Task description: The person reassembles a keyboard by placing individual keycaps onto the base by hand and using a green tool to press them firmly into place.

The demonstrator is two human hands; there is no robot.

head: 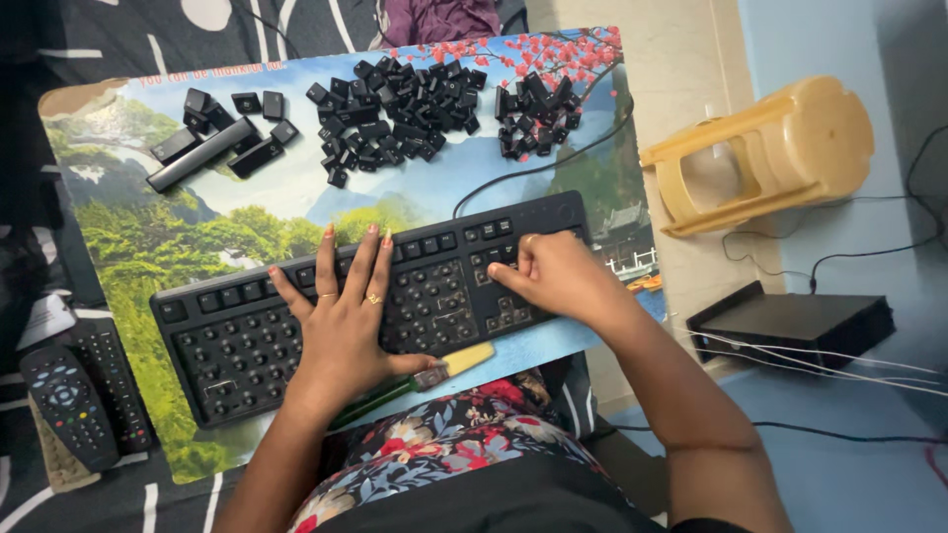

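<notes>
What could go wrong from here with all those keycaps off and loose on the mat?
The big keycap pile and smaller pile lie unsorted, so caps may get mixed up. The right hand presses near the keyboard edge; the board, overhanging the mat, could tip. The left hand may knock the brush.

On your left you have two dark remote controls (74, 400) lying side by side, at the edge of the landscape-printed mat (148, 237). To your right, a pale yellow plastic stool (765, 153) lies tipped on its side on the floor. Nearer you, a flat black box (790, 321) sits with thin white wires (839, 360) running past it and a black cable (869, 247) trailing behind.
</notes>
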